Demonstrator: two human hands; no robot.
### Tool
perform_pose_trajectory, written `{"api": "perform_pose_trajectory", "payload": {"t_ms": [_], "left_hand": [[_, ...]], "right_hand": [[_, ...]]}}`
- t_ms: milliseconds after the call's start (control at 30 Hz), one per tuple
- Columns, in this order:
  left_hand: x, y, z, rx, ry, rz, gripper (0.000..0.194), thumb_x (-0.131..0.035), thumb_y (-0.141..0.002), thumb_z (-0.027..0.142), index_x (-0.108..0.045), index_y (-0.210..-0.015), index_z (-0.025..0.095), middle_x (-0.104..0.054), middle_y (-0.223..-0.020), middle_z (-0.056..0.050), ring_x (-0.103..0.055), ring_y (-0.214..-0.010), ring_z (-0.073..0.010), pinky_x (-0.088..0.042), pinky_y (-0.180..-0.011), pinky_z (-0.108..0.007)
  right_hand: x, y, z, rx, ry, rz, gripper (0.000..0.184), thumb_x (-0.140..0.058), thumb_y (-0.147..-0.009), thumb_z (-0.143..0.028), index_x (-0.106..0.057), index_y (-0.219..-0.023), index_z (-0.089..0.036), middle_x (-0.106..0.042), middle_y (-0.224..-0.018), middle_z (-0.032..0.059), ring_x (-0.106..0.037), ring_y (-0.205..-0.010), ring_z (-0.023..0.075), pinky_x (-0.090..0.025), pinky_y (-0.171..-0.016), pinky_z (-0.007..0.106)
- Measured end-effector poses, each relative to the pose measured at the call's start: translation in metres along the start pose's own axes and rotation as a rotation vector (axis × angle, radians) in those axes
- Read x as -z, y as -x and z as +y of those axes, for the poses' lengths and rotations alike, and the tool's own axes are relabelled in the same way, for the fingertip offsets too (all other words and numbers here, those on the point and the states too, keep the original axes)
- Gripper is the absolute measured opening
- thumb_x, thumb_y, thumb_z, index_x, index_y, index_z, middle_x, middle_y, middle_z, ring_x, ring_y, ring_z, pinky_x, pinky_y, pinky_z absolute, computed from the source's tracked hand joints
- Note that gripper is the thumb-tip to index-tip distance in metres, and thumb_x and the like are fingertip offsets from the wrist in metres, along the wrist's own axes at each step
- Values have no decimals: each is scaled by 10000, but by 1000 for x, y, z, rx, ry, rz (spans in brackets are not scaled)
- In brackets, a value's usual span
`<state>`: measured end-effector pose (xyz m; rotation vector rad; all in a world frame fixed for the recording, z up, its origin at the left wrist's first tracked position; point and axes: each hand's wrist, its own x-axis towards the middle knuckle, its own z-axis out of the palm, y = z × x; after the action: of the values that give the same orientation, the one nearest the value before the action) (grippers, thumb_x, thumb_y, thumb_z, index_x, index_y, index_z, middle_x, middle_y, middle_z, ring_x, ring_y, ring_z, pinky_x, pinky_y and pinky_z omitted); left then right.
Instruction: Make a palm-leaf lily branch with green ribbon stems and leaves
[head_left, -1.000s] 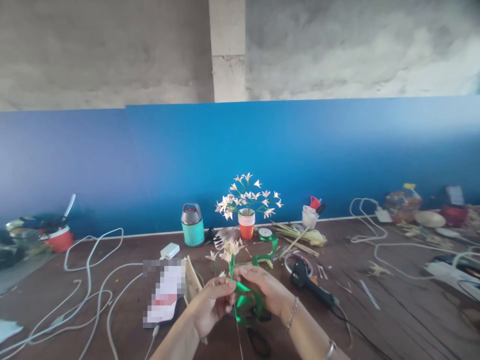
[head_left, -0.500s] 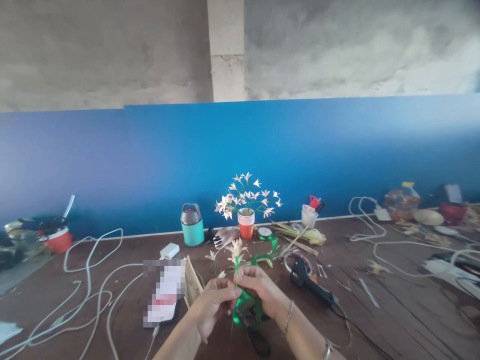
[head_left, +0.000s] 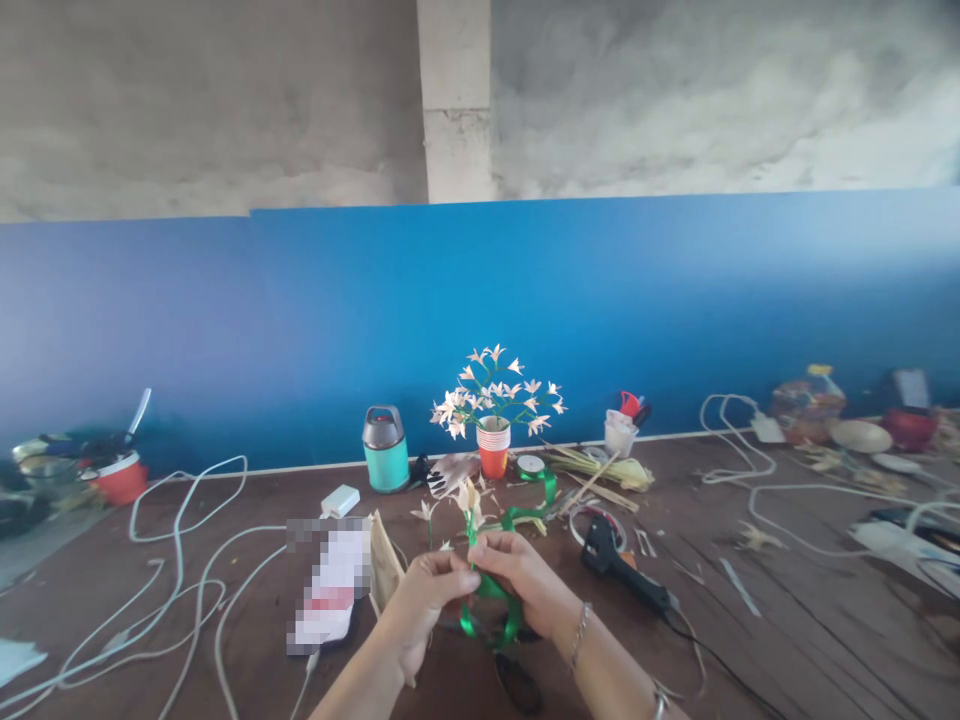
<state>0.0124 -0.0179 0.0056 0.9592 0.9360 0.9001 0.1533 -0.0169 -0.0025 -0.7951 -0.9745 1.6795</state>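
Note:
Pale artificial flowers [head_left: 469, 502] stand upright above my fingers on a green-wrapped stem. My left hand [head_left: 431, 592] is closed in a pinch on that stem, just below the blossoms. Beside it, my right hand [head_left: 526, 578] pinches green ribbon [head_left: 513, 618] close to the stem; the fingertips of both hands nearly meet. The ribbon hangs in a loop beneath my hands. Under it lies a black loop-shaped handle [head_left: 517, 684], its other end hidden. A single loose flower [head_left: 424, 511] lies left of the held bunch.
Behind my hands, a paper cup [head_left: 493, 460] holds flowering stems, with a ribbon spool [head_left: 531, 465] beside it. A teal flask [head_left: 386, 462] stands to the left, a phone [head_left: 330, 590] nearer. At right lies a black glue gun [head_left: 622, 570] with its cord. White cables [head_left: 180, 540] cross the left side.
The flower bunch has turned on its stem and shows a different side. The ribbon loop below has shifted and opened wider. My hands stay almost in place.

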Motion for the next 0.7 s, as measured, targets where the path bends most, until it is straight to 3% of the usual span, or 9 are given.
{"api": "perform_pose_trajectory", "payload": {"t_ms": [67,233,467,700], "left_hand": [[0,1,1,-9,73,4,235,-764,-500,232,-545,-514,148,-534,-448,44,-483,-461,-81,-299,-469,-184],[2,0,2,-60,145,17,236,-765,-509,222,-542,-506,146,-513,-448,56,-448,-433,-61,-284,-452,-177],[-1,0,2,-75,203,111,222,-763,-522,253,-567,-528,148,-532,-462,56,-445,-448,-52,-331,-468,-163],[-2,-1,0,-85,254,105,207,-771,-512,235,-589,-527,138,-540,-467,47,-458,-461,-51,-352,-479,-158]], "right_hand": [[-1,1,-2,-18,29,-25,329,-726,-619,-412,-537,-615,-142,-517,-493,-49,-437,-414,54,-320,-409,173],[1,1,-6,-115,215,-35,392,-684,-632,-498,-510,-600,-148,-410,-443,-81,-244,-347,14,-87,-337,180],[4,0,-9,-67,231,-31,401,-735,-576,-432,-432,-542,-173,-346,-381,-106,-198,-339,17,-70,-347,203],[5,1,-10,-125,192,-31,400,-750,-558,-408,-428,-537,-172,-370,-385,-102,-192,-334,8,-55,-351,198]]}}
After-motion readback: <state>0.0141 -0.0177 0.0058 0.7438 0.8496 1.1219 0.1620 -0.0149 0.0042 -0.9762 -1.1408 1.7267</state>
